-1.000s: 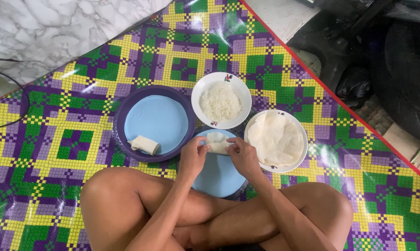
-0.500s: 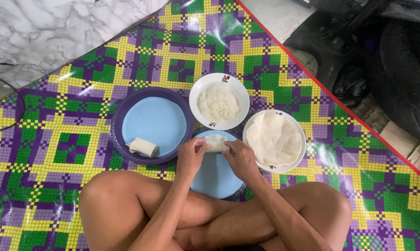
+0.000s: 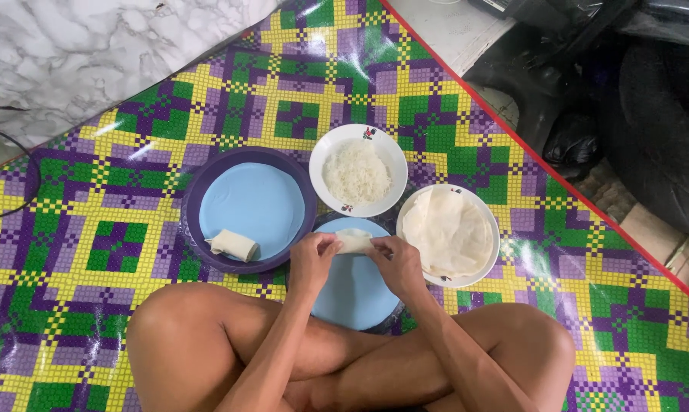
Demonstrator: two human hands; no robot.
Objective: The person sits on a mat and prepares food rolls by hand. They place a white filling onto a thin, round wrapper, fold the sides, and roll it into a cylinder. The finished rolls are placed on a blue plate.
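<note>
One roll finished: a small pale rolled wrapper, closed and oblong (image 3: 234, 245), lies on the light blue round plate with a purple rim (image 3: 253, 200), near its lower left edge.
Second roll in hand: a thin white wrapper, partly rolled (image 3: 354, 241), is at the top edge of the small light blue round plate (image 3: 354, 286) in front of the crossed legs.
Left hand: the left hand (image 3: 314, 258) has its grip closed on the left end of this wrapper, fingers pinched together on it.
Right hand: the right hand (image 3: 396, 263) has its grip closed on the right end in the same way.
State of the roll: it looks folded over already, but the ends are under the fingers, so I cannot tell if they are tucked in.
Filling left: the white round bowl with white shredded filling, maybe noodles (image 3: 357, 172), is yet quite full.
Wrappers left: the white round plate with a stack of thin pale sheets (image 3: 449, 233) stands just beside the right hand, several sheets remain.
Judgement: the work seems early, with one piece done, one half made, and much material unused.
Floor: all dishes stand on the plastic mat with green, yellow and purple checks (image 3: 115, 244).
</note>
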